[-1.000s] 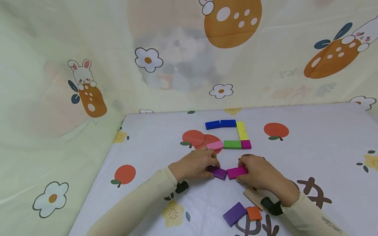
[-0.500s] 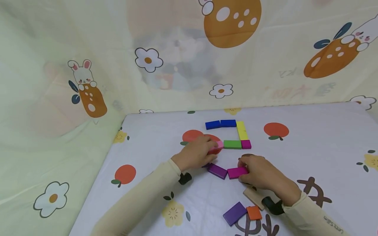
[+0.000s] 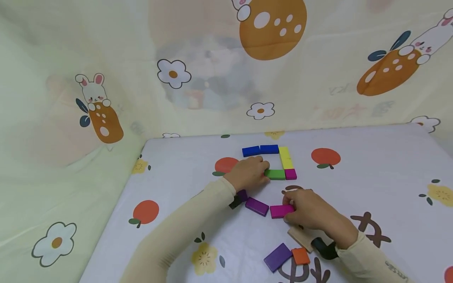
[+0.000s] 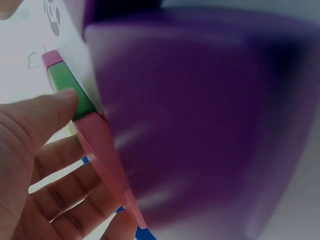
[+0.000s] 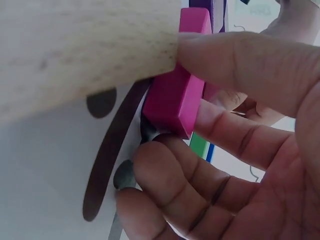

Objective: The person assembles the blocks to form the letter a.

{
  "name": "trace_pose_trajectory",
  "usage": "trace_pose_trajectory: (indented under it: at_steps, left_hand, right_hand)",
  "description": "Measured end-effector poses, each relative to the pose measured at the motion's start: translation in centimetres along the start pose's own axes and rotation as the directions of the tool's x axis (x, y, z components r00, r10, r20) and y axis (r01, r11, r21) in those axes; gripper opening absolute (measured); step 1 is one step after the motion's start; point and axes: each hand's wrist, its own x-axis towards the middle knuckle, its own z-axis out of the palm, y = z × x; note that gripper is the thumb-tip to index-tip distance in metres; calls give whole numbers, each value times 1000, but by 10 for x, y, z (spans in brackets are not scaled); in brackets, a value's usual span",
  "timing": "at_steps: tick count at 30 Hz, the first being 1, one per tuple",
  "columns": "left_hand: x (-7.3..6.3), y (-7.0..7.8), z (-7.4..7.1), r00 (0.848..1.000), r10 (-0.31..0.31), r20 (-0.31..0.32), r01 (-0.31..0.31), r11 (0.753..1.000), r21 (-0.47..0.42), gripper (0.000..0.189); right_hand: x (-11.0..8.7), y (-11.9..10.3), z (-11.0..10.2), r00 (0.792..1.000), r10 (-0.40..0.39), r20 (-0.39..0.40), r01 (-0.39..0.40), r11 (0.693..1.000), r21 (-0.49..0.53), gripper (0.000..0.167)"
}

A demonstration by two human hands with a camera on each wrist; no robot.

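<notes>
My right hand [image 3: 308, 208] pinches the right end of a magenta block [image 3: 280, 211] between thumb and fingers; the right wrist view shows this magenta block [image 5: 172, 100] too. My left hand [image 3: 249, 173] pinches the left end of a green block [image 3: 276, 175], thumb on the near side, fingers beyond. A pink block [image 4: 102, 150] adjoins the green block [image 4: 72, 87] in the left wrist view; the hand hides it in the head view. A purple block [image 3: 257, 206] lies left of the magenta one, and a darker purple block [image 3: 242, 195] shows partly behind the left wrist.
Two blue blocks [image 3: 269, 149], a yellow block [image 3: 286, 158] and a small magenta block [image 3: 290, 174] run on from the green one. Nearer lie a violet block [image 3: 278, 257], an orange block [image 3: 301, 256] and a wooden block [image 3: 300, 239]. A printed curtain [image 3: 212, 122] rises behind the table.
My left hand has left the purple block, moved up past the pink block and come to the green one. The right hand stays at the magenta block. The head view has shifted slightly.
</notes>
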Motion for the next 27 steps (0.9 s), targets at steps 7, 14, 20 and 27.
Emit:
trace_pose_trajectory:
  at_steps: [7, 14, 20, 27]
  left_hand:
    - [-2, -2, -1, 1000, -8, 7, 8, 1000, -9, 35]
    - [-3, -4, 3, 1000, 1, 2, -1, 1000, -19, 35]
    - [-3, -6, 5, 1000, 15, -10, -15, 999, -47, 33]
    - [-3, -7, 6, 1000, 18, -18, -19, 999, -47, 33]
  right_hand:
    - [5, 4, -7, 998, 19, -65, -22, 999, -44, 43]
    - [20, 17, -14, 972, 58, -226, -71, 996, -47, 57]
    - [26, 23, -16, 979, 47, -201, -51, 999, -14, 63]
    - [26, 22, -16, 977, 11, -211, -18, 999, -27, 60]
